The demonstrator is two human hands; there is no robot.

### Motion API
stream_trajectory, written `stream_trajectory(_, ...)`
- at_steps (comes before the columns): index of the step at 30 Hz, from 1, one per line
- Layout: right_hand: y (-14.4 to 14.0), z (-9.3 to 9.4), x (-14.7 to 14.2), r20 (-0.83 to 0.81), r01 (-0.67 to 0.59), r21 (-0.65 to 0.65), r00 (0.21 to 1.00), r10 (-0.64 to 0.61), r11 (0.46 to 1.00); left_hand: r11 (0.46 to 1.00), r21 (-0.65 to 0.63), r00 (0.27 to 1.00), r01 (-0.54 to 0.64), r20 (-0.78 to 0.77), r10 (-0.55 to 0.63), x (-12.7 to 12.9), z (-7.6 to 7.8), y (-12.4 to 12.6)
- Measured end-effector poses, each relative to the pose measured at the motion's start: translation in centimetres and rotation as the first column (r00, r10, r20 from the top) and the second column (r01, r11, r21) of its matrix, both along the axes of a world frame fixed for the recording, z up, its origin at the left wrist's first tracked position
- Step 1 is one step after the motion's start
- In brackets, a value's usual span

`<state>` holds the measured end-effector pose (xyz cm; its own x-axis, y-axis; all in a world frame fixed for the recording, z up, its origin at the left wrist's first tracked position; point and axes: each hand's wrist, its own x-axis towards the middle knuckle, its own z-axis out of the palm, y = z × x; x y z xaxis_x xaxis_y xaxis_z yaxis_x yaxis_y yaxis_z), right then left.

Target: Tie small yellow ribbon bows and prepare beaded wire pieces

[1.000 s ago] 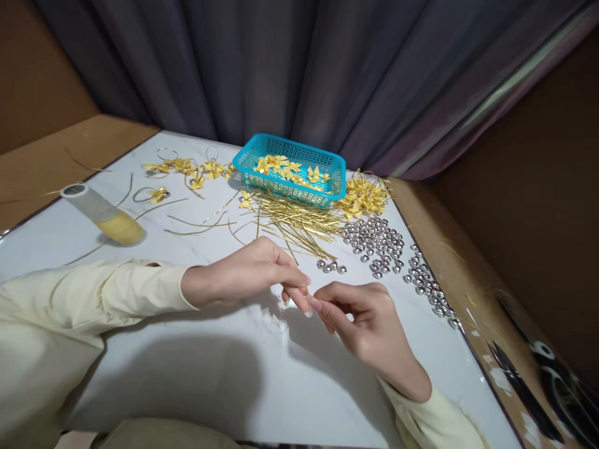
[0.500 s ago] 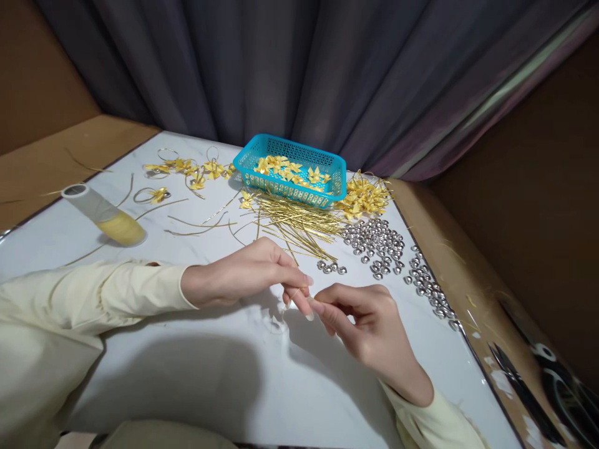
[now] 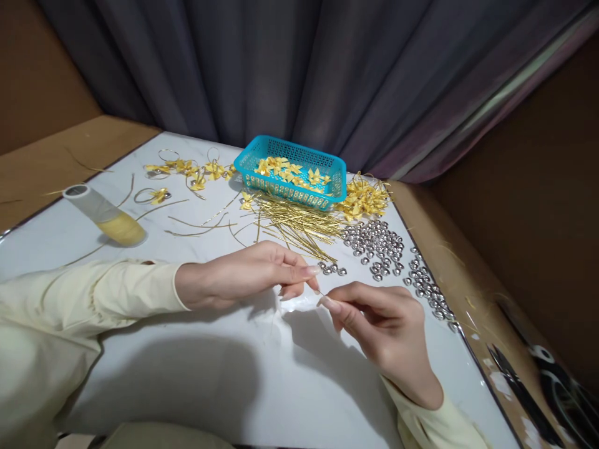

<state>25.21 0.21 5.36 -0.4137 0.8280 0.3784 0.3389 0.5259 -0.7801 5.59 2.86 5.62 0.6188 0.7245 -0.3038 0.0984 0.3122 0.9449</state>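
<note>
Hands shifted right; gold strip (image 3: 319, 292) pinched between both hands' fingers (image 3: 327, 303).

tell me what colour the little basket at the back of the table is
Bright turquoise blue basket, a lattice-walled plastic one, seen clearly in the head view.

The gold strip (image 3: 319, 291) I'm working is thin and short, mostly hidden. It runs between my left hand (image 3: 248, 274) and my right hand (image 3: 384, 324), pinched at each end by thumb and forefinger, just above the table. Only a sliver shows in the gap between my fingertips, slanting down toward the right hand.
</note>
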Motion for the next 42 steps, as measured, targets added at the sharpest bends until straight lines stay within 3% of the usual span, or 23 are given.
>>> stream_trajectory(5, 0.0, -0.3, 0.1, -0.038, 0.023, -0.033, 0.999, -0.025, 0.999, 1.0, -0.015, 0.998, -0.017, 0.064, 0.018, 0.2, 0.0, -0.1)
stream_trajectory(8, 0.1, -0.5, 0.3, -0.163, 0.041, -0.206, 0.984, -0.076, 0.978, 1.0, -0.009, 0.996, -0.013, 0.09, 0.014, 0.2, -0.1, 0.1)
stream_trajectory(12, 0.5, -0.3, 0.5, -0.331, -0.056, -0.573, 0.928, -0.168, 0.818, 0.997, 0.073, 0.998, -0.007, 0.069, 0.002, 0.3, -0.1, 0.0)
stream_trajectory(15, 0.6, -0.2, 0.4, -0.37, -0.192, -0.677, 0.923, -0.103, 0.711, 0.981, 0.184, 0.998, -0.06, 0.038, 0.054, 0.4, -0.2, -0.5)
stream_trajectory(19, 0.5, -0.1, 0.2, -0.364, -0.257, -0.735, 0.93, -0.045, 0.627, 0.913, 0.398, 0.994, -0.091, -0.014, 0.105, 0.4, -0.5, -1.3)
stream_trajectory(26, 0.4, 0.1, 0.1, -0.285, -0.245, -0.769, 0.958, 0.025, 0.59, 0.755, 0.653, 0.984, 0.054, -0.161, 0.07, 0.0, -0.9, -1.8)
stream_trajectory(30, 0.3, 0.2, 0.0, -0.19, -0.187, -0.766, 0.98, 0.06, 0.615, 0.719, 0.683, 0.983, 0.131, -0.185, -0.003, -0.1, -1.1, -1.9)
stream_trajectory(34, 0.1, 0.3, -0.2, -0.105, -0.159, -0.673, 0.987, 0.12, 0.722, 0.739, 0.66, 0.98, 0.137, -0.2, -0.003, 0.0, -1.2, -2.0)
stream_trajectory(38, -0.1, 0.2, -0.3, -0.019, -0.113, -0.492, 0.993, 0.119, 0.863, 0.797, 0.595, 0.971, 0.109, -0.234, 0.041, 0.1, -0.8, -1.7)
stream_trajectory(42, -0.5, -0.4, -0.3, 0.116, -0.053, -0.183, 0.99, 0.075, 0.982, 0.874, 0.47, 0.955, 0.125, -0.294, 0.022, 0.1, -0.2, -1.1)
